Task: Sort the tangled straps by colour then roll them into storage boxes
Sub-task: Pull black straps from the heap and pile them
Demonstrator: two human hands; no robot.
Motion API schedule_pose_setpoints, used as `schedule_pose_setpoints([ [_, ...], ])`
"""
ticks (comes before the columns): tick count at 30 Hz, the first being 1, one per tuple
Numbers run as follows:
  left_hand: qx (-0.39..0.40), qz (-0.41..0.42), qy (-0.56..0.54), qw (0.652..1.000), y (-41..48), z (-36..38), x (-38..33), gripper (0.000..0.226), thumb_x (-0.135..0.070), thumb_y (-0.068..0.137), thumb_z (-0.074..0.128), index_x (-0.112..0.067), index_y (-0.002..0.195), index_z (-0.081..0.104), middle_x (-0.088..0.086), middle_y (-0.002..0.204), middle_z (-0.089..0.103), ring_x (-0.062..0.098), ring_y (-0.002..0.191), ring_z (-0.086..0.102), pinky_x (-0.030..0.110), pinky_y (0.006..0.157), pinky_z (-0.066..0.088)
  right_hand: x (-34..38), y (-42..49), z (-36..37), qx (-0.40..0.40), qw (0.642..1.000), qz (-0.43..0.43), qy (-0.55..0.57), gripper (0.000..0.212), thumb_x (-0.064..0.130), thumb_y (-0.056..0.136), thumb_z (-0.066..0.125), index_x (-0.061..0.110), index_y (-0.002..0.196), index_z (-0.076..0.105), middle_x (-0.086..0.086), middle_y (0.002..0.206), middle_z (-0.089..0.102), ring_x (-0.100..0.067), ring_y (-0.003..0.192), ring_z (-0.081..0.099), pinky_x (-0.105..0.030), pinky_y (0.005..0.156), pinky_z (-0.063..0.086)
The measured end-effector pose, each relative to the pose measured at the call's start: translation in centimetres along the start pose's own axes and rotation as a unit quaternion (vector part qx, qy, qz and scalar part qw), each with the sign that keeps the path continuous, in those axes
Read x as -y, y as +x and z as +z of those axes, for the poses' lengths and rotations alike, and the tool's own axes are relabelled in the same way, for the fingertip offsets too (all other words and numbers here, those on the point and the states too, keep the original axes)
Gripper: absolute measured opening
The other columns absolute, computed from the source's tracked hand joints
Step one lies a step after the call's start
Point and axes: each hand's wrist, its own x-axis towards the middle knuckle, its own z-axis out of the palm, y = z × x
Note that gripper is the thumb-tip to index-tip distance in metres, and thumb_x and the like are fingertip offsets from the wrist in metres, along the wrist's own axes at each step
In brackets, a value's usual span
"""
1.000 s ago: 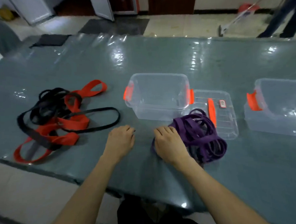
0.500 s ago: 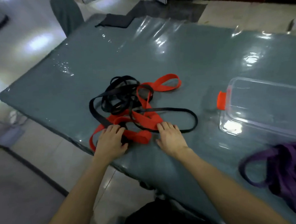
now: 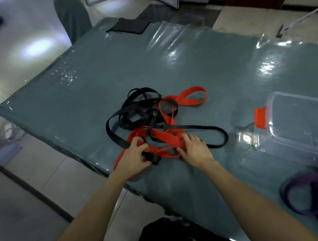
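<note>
Plastic-covered table [image 3: 152,66] — 1 chair [image 3: 71,17] beyond it.

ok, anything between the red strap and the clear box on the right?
Yes. The black strap is threaded through the red strap, crossing over it between the left hand and right hand, so it likely cannot lift free yet. Nothing visible lies on the table between tangle and clear box.
</note>
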Motion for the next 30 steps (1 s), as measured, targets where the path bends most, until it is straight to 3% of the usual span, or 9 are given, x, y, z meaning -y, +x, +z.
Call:
schedule_pose_setpoints([
  [5, -0.062, 0.038, -0.183, 0.980, 3.7, -0.3, -4.9, 0.033, -0.014, 0.078, 0.092, -0.017, 0.098, 0.067, -0.004, 0.115, 0.056, 0.009, 0.101, 0.065, 0.029, 0.093, 0.063, -1.7, 0.1, -2.7, -0.157, 0.987, -0.018, 0.026, 0.040, 0.020, 0.098, 0.064, 0.013, 0.136, 0.052, -0.008, 0.116, 0.060, -0.032, 0.112, 0.057, -0.048, 0.085, 0.057],
  [9, 0.149, 0.119, -0.211, 0.959, 4.8, -0.9, -8.4, 0.054, -0.043, 0.074, 0.099, -0.043, 0.122, 0.073, -0.017, 0.136, 0.064, 0.001, 0.118, 0.067, 0.023, 0.100, 0.060, -5.5, -1.1, -3.9, -0.260, 0.965, -0.023, 0.004, 0.059, 0.007, 0.094, 0.063, 0.022, 0.151, 0.055, -0.007, 0.112, 0.051, -0.030, 0.100, 0.053, -0.042, 0.085, 0.049],
  [11, 0.206, 0.075, -0.258, 0.941, 4.9, -1.6, -7.4, 0.050, -0.053, 0.077, 0.095, -0.046, 0.122, 0.076, -0.017, 0.126, 0.077, 0.003, 0.112, 0.075, 0.032, 0.101, 0.063, -7.4, -2.8, -2.5, -0.194, 0.980, 0.034, 0.005, 0.057, 0.009, 0.097, 0.065, 0.021, 0.152, 0.058, -0.013, 0.126, 0.055, -0.037, 0.111, 0.060, -0.050, 0.088, 0.056],
  [12, 0.157, 0.042, -0.290, 0.943, 5.0, -1.7, -6.3, 0.037, -0.048, 0.082, 0.093, -0.040, 0.116, 0.080, -0.012, 0.111, 0.082, 0.008, 0.103, 0.079, 0.040, 0.099, 0.064, -8.0, -3.6, -1.5, -0.146, 0.987, 0.063, 0.006, 0.053, 0.013, 0.100, 0.064, 0.020, 0.153, 0.059, -0.015, 0.137, 0.056, -0.040, 0.123, 0.060, -0.053, 0.094, 0.057],
  [14, -0.052, -0.064, -0.272, 0.959, 5.7, -2.0, -3.6, 0.019, -0.035, 0.092, 0.088, -0.026, 0.107, 0.081, -0.005, 0.097, 0.081, 0.016, 0.093, 0.078, 0.050, 0.094, 0.063, -8.6, -4.5, -0.2, -0.100, 0.991, 0.086, 0.006, 0.047, 0.018, 0.104, 0.061, 0.016, 0.150, 0.063, -0.014, 0.153, 0.054, -0.039, 0.145, 0.050, -0.056, 0.102, 0.057],
  [16, -0.204, -0.180, -0.177, 0.946, 6.4, -2.0, -0.6, 0.032, -0.030, 0.094, 0.084, -0.015, 0.120, 0.073, 0.009, 0.117, 0.072, 0.028, 0.110, 0.070, 0.052, 0.102, 0.058, -8.7, -4.0, -0.2, -0.082, 0.992, 0.097, -0.004, 0.044, 0.019, 0.103, 0.059, 0.016, 0.147, 0.065, -0.011, 0.155, 0.053, -0.034, 0.152, 0.043, -0.055, 0.102, 0.058],
  [20, -0.130, -0.312, -0.254, 0.906, 7.8, -1.5, 3.1, 0.070, -0.032, 0.100, 0.080, -0.003, 0.155, 0.047, 0.022, 0.154, 0.056, 0.039, 0.143, 0.056, 0.053, 0.118, 0.048, -8.2, -1.7, -1.4, 0.006, 0.991, 0.131, -0.023, 0.048, 0.023, 0.107, 0.049, 0.021, 0.154, 0.059, -0.012, 0.161, 0.045, -0.031, 0.158, 0.031, -0.050, 0.116, 0.049],
  [26, -0.114, -0.325, -0.410, 0.844, 9.6, -2.3, 2.9, 0.043, -0.012, 0.106, 0.071, -0.001, 0.144, 0.056, 0.020, 0.131, 0.069, 0.043, 0.120, 0.071, 0.053, 0.095, 0.063, -7.4, 0.1, -4.4, 0.106, 0.978, 0.181, -0.001, 0.049, 0.041, 0.102, 0.048, 0.029, 0.147, 0.063, -0.011, 0.153, 0.048, -0.033, 0.150, 0.040, -0.055, 0.121, 0.041],
  [30, -0.076, -0.211, -0.420, 0.879, 10.0, -4.2, 1.9, 0.023, -0.014, 0.105, 0.073, -0.016, 0.128, 0.070, 0.007, 0.122, 0.076, 0.028, 0.117, 0.074, 0.040, 0.090, 0.067, -4.8, 2.2, -6.7, 0.040, 0.982, 0.183, -0.027, 0.058, 0.056, 0.098, 0.051, 0.016, 0.134, 0.071, -0.012, 0.143, 0.058, -0.034, 0.138, 0.052, -0.058, 0.121, 0.035],
])
